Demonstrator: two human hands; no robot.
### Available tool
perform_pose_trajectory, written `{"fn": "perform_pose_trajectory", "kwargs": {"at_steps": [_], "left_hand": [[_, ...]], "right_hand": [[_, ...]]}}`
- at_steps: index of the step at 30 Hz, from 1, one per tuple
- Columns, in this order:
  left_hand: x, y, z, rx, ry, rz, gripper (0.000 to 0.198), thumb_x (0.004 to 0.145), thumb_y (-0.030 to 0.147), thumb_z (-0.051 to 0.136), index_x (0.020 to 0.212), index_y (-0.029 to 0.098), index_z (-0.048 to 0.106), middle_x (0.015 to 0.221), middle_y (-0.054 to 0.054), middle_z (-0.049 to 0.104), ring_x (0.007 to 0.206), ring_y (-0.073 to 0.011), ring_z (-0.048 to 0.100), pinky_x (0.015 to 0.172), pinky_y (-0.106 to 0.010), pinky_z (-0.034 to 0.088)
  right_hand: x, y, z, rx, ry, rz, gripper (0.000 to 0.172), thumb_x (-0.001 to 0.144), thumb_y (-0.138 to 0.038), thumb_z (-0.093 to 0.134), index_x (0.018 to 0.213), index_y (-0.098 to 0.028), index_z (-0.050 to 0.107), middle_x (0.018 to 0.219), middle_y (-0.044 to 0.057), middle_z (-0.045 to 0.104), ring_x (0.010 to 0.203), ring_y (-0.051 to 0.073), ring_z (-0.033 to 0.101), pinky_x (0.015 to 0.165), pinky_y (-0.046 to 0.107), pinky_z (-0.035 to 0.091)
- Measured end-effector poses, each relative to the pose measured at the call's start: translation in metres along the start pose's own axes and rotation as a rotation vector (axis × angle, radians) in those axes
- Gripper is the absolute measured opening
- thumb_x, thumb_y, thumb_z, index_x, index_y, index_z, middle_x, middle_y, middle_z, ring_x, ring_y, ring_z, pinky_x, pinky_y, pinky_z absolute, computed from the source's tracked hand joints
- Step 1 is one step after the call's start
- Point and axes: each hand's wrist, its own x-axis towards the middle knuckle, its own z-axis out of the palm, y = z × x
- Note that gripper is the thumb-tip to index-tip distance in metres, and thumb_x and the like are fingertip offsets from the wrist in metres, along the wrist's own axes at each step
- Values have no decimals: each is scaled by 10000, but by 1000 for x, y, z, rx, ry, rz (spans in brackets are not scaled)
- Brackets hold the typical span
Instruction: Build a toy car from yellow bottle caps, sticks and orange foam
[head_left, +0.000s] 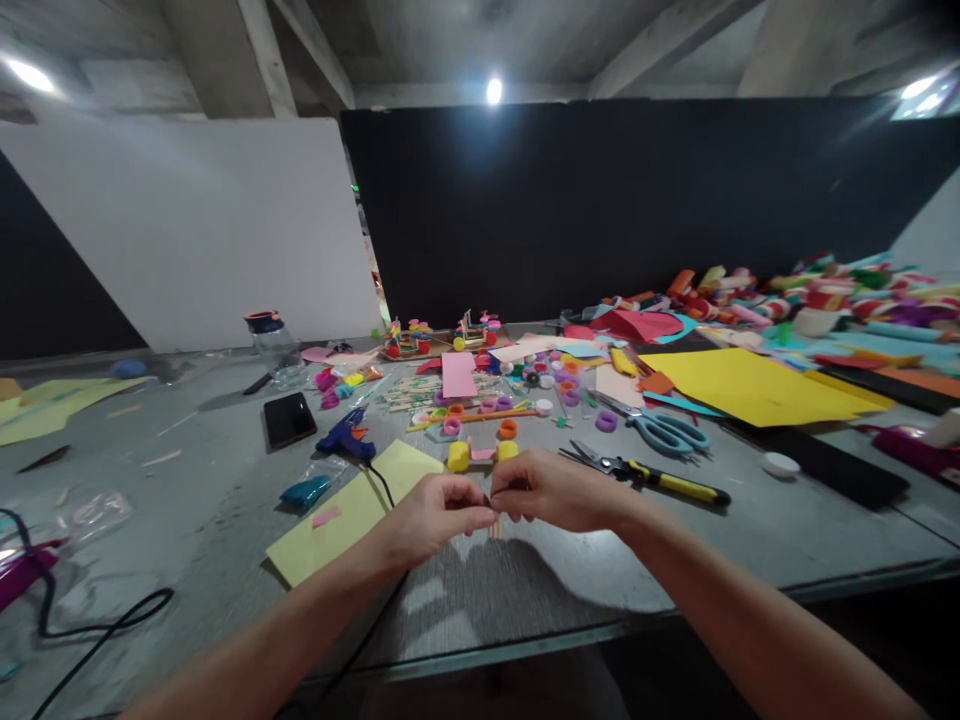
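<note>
Lower centre of the frame: left hand (431, 515) and right hand (551, 490) meet fingertip to fingertip above the bench (225, 520), both pinching a thin wooden stick (495, 524). It looks light, stiff and snappable, best gripped near its ends. Further right lie the yellow-handled pliers (652, 475).

Both bare forearms extend forward from the lower edge of the view and converge toward the centre. The left hand (431, 515) is held knuckles up, fingers (466, 497) curled inward and pinched together at the tips. The right hand (551, 492) mirrors it, fingers bent and closed in a pinch. The fingertips of both hands meet at the centre, touching or nearly so.
</note>
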Motion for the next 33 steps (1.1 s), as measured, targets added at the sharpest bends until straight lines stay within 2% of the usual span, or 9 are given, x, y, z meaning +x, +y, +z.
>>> {"fn": "perform_pose_trajectory", "kwargs": {"at_steps": [3, 6, 10, 13, 16, 20, 24, 33], "left_hand": [[2, -6, 1, 5, -11, -9, 215, 950, 338, 665, 873, 137, 650, 824, 2, 663, 722, -145, 642, 696, -319, 555], [2, -10, 5, -15, 55, -4, 218, 953, 338, 658, 866, 139, 646, 808, 6, 651, 706, -140, 630, 682, -311, 547], [2, -10, 14, -79, 188, 20, 218, 919, 329, 657, 795, 156, 607, 723, 29, 582, 645, -124, 553, 625, -268, 464], [3, -7, 19, -120, 227, 38, 224, 862, 356, 648, 747, 170, 597, 667, 35, 550, 624, -122, 506, 600, -253, 394], [6, -2, 19, -122, 225, 58, 248, 835, 407, 645, 778, 167, 638, 690, 17, 583, 645, -135, 506, 621, -263, 390], [9, 2, 15, -92, 218, 82, 251, 793, 409, 688, 777, 159, 688, 702, 2, 610, 663, -148, 497, 638, -274, 379], [12, 2, 14, -99, 269, 74, 255, 796, 407, 680, 712, 167, 667, 649, 24, 554, 644, -140, 456, 622, -269, 341], [14, -2, 21, -176, 356, 35, 304, 788, 453, 671, 697, 169, 616, 607, 51, 471, 598, -120, 381, 572, -262, 280]], "right_hand": [[-1, 3, 4, 44, 68, 15, 185, 882, -216, 615, 706, -163, 636, 635, -25, 583, 593, 106, 490, 545, 240, 321], [-7, 9, 13, 109, 165, 55, 196, 897, -248, 600, 725, -157, 628, 663, -11, 579, 614, 112, 490, 556, 243, 322], [-13, 19, 30, 264, 178, 113, 246, 881, -385, 614, 785, -159, 634, 684, 2, 595, 597, 118, 520, 531, 236, 352], [-13, 26, 37, 377, 175, 131, 316, 856, -488, 601, 807, -176, 612, 749, 16, 627, 603, 123, 562, 520, 228, 399], [-11, 31, 33, 413, 166, 141, 340, 834, -513, 623, 787, -176, 615, 745, 24, 642, 597, 121, 565, 508, 221, 391], [-11, 35, 21, 403, 112, 155, 279, 810, -432, 677, 743, -164, 638, 670, 17, 630, 557, 113, 535, 484, 220, 352], [-13, 36, 13, 423, 113, 176, 265, 818, -434, 668, 825, -169, 665, 754, 23, 671, 579, 114, 557, 483, 216, 380], [-11, 36, 16, 476, 148, 182, 320, 788, -476, 678, 708, -168, 639, 681, 10, 641, 546, 95, 514, 491, 217, 361]]}}
